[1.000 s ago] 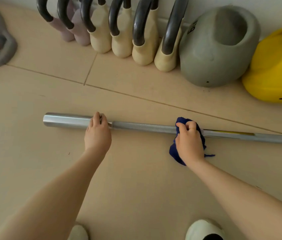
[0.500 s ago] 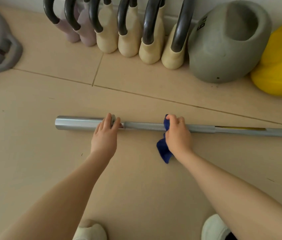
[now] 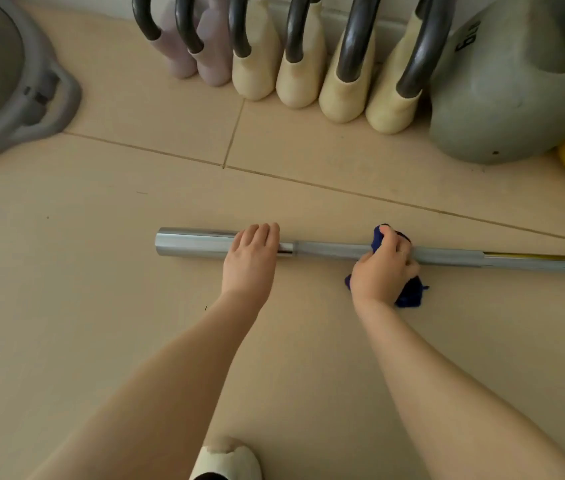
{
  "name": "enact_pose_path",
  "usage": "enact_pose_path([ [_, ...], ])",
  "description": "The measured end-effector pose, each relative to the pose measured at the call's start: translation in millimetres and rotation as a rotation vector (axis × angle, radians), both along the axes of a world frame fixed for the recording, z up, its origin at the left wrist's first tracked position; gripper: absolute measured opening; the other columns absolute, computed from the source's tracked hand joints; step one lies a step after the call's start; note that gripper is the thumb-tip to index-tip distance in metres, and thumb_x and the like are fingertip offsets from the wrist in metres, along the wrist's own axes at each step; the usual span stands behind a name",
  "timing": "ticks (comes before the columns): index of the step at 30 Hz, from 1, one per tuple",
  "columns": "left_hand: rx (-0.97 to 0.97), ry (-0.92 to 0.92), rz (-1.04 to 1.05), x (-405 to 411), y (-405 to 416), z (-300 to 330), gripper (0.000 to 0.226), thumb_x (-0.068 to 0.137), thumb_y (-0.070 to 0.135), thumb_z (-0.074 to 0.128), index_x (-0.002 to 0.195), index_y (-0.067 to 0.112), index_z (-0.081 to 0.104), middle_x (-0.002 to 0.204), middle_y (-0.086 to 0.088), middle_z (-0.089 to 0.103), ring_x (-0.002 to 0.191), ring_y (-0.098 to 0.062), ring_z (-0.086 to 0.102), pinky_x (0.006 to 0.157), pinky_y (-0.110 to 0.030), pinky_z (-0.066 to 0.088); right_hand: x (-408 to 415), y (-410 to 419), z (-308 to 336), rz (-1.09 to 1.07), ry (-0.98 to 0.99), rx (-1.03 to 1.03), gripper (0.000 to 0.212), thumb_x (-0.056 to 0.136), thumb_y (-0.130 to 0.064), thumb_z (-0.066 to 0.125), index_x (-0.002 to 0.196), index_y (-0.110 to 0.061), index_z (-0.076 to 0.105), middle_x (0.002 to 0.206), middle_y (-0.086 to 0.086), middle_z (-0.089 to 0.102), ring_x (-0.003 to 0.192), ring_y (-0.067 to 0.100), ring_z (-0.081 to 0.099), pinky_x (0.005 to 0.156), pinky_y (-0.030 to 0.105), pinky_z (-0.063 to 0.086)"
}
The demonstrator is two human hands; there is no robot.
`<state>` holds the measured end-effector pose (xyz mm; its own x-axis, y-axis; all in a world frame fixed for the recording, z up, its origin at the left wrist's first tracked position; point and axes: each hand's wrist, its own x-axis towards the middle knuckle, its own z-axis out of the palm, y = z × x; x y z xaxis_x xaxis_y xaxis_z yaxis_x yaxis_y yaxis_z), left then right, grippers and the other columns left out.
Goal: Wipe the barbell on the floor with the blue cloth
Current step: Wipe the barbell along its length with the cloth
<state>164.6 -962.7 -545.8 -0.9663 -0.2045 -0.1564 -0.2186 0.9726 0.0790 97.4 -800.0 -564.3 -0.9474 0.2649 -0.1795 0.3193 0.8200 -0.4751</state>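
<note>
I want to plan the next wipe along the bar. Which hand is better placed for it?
The right hand: it already grips the blue cloth on the barbell. The left hand only steadies the bar.

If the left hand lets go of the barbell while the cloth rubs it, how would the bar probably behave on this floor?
The barbell is a round bar lying on smooth floor, so it would probably roll. It looks like solid metal, likely heavy, so cloth pressure may only shift it slightly. The left hand pressing its thicker end suggests steadying helps; its shiny surface probably lets the blue cloth slide easily.
</note>
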Motion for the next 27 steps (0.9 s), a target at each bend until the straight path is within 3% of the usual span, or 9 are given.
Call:
enact_pose_path([
  [3,0.016,-0.006,-0.001,-0.9,-0.3,3.5,0.059,0.047,0.000,0.085,0.103,-0.001,0.066,0.090,-0.010,0.068,0.085,-0.029,0.067,0.073,-0.032,0.055,22.9,-33.6,0.1,0.276,0.037,-0.067,0.044,0.081,-0.003,0.060,0.124,-0.008,0.050,0.126,0.014,0.055,0.103,0.042,0.051,0.091,0.044,0.040],
  [6,0.010,0.008,-0.007,-1.0,-1.4,5.3,0.054,0.039,0.002,0.087,0.090,0.004,0.066,0.079,-0.004,0.066,0.074,-0.024,0.066,0.062,-0.028,0.053,30.9,-44.2,-0.5,0.554,-0.006,-0.011,0.042,0.079,-0.002,0.063,0.120,-0.010,0.055,0.123,0.013,0.054,0.090,0.041,0.053,0.076,0.045,0.047],
  [9,0.037,0.022,-0.015,0.2,-5.8,2.9,0.058,0.038,0.001,0.087,0.092,0.004,0.067,0.082,-0.004,0.067,0.075,-0.024,0.065,0.061,-0.027,0.053,15.6,-18.6,0.2,0.729,0.086,0.134,0.049,0.066,-0.005,0.075,0.111,-0.015,0.061,0.110,0.011,0.060,0.069,0.037,0.057,0.057,0.040,0.051],
  [11,0.048,0.020,-0.017,0.8,-7.7,0.8,0.065,0.035,0.004,0.089,0.096,0.004,0.068,0.087,-0.005,0.069,0.078,-0.025,0.067,0.064,-0.028,0.054,18.6,-13.9,-2.0,0.631,0.140,0.184,0.050,0.059,-0.004,0.078,0.105,-0.017,0.063,0.106,0.012,0.063,0.062,0.036,0.055,0.055,0.039,0.049],
  [15,0.070,0.033,-0.024,2.9,-8.7,-1.4,0.069,0.032,0.005,0.092,0.098,0.003,0.069,0.091,-0.006,0.071,0.079,-0.025,0.069,0.067,-0.028,0.056,43.9,-59.1,-7.0,0.298,0.033,0.047,0.047,0.072,0.006,0.065,0.110,-0.022,0.062,0.124,0.013,0.054,0.075,0.038,0.053,0.060,0.040,0.047],
  [18,0.064,0.032,0.006,0.7,-8.3,-2.7,0.068,0.037,0.003,0.090,0.101,0.001,0.069,0.095,-0.008,0.071,0.083,-0.026,0.069,0.070,-0.029,0.056,35.9,-56.7,-10.6,0.368,-0.031,-0.003,0.044,0.076,0.006,0.058,0.111,-0.021,0.059,0.124,0.014,0.051,0.078,0.039,0.054,0.064,0.041,0.049],
  [22,0.163,-0.051,0.041,-1.5,-6.8,0.9,0.057,0.077,0.001,0.066,0.131,0.004,0.048,0.131,-0.008,0.054,0.120,-0.027,0.049,0.099,-0.032,0.039,18.1,-16.1,-9.8,0.686,-0.001,0.045,0.048,0.080,0.002,0.056,0.121,-0.023,0.053,0.120,0.013,0.050,0.088,0.039,0.055,0.069,0.043,0.051],
  [24,0.182,-0.039,0.058,0.4,-8.1,-1.6,0.055,0.082,0.003,0.061,0.134,0.007,0.044,0.137,-0.005,0.049,0.126,-0.025,0.043,0.102,-0.031,0.034,9.1,-7.4,-9.6,0.536,0.036,0.092,0.039,0.078,0.003,0.056,0.112,-0.016,0.062,0.112,0.016,0.052,0.087,0.039,0.055,0.069,0.040,0.049],
  [27,0.220,-0.007,0.098,1.5,-10.2,-2.1,0.051,0.079,0.005,0.065,0.128,0.010,0.049,0.134,-0.001,0.051,0.125,-0.022,0.044,0.101,-0.030,0.034,18.2,-35.8,0.7,0.329,-0.002,-0.007,0.026,0.084,-0.005,0.053,0.106,-0.016,0.061,0.110,0.011,0.051,0.084,0.032,0.054,0.068,0.033,0.043],
])
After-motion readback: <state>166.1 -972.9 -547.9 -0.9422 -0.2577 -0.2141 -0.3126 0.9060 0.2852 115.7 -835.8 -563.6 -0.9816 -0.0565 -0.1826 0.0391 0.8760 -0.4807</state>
